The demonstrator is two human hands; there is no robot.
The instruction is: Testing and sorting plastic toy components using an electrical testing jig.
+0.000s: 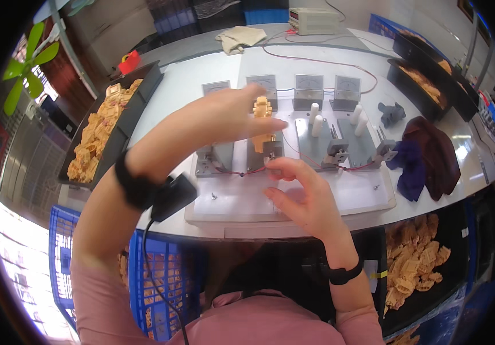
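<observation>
A tan moulded plastic part (pixel 262 109) sits upright on one of the grey metal test fixtures. My left hand (pixel 233 115) reaches across to it, with the thumb over its front and the fingers round its far side. Just in front, the curled fingers of my right hand (pixel 305 198) are at the small grey clamp (pixel 271 150) of that fixture; its thumb stands apart. Whether those fingertips press the clamp is hard to see. To the right, another fixture (pixel 311 144) carries white pegs (pixel 317 126) and a clamp (pixel 337 152).
Analog meters (pixel 308 91) stand behind the fixtures. Black trays of tan parts flank the bench, one at left (pixel 154 86) and one at right (pixel 400 72). Dark cloths (pixel 431 155) lie on the right. Blue crates (pixel 138 270) and another parts bin (pixel 466 270) sit below the edge.
</observation>
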